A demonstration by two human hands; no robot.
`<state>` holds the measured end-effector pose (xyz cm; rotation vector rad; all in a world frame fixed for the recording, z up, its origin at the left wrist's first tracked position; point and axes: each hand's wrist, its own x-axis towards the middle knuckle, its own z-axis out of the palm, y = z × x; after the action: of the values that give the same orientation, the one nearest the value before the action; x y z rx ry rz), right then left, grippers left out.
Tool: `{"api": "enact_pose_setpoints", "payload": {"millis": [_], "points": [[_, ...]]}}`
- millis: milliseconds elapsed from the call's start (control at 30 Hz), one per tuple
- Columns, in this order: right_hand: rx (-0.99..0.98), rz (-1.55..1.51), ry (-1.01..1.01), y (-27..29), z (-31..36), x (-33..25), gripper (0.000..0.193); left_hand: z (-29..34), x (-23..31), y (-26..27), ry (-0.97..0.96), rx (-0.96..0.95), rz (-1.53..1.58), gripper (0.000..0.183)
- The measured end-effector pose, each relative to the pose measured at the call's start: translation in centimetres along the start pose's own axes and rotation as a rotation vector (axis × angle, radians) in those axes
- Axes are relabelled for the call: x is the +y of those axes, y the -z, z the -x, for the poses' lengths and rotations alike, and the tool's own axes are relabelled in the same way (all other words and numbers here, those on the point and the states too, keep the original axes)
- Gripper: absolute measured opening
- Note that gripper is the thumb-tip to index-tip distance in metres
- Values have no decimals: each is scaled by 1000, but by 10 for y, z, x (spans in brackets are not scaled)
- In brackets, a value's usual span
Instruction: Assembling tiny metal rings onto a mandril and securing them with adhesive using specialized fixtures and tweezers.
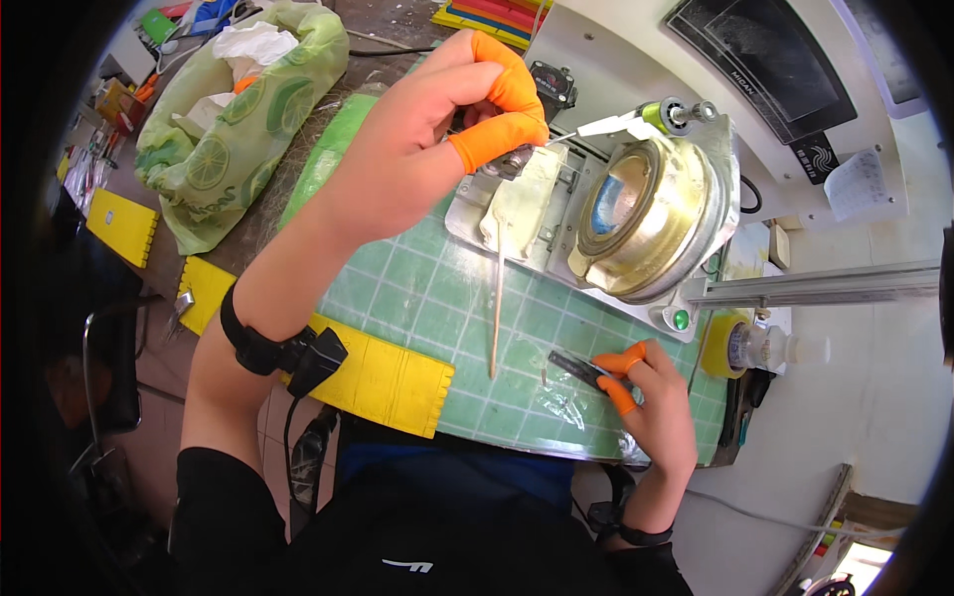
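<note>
My left hand, with orange finger cots, is raised at the bench machine, its thumb and fingers pinched together. What they hold is hidden; a dark metal part shows just below them. At the lower right, my right hand, also in orange finger cots, closes thumb and finger on the end of dark tweezers lying low over the green mat. Between the hands, a thin wooden stick leans from a cream-coated plate onto the mat.
Right of the plate stands a round brass-coloured fixture, below a green-and-metal cylinder. A yellow tape roll sits at the right. Yellow strips line the front edge. A green patterned bag stands at the left.
</note>
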<state>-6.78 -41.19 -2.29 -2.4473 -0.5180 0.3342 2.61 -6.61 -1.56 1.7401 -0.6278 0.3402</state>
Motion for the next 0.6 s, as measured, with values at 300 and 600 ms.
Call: {"api": "enact_pose_setpoints", "payload": {"millis": [300,600], "points": [[-84,-551,392,-7,-32,-73,18,1,-3,-4,-52,61,113,9],[-577,-1882,99,-60,-92,-87,75,0,8,-3,23,87,27,10]]}}
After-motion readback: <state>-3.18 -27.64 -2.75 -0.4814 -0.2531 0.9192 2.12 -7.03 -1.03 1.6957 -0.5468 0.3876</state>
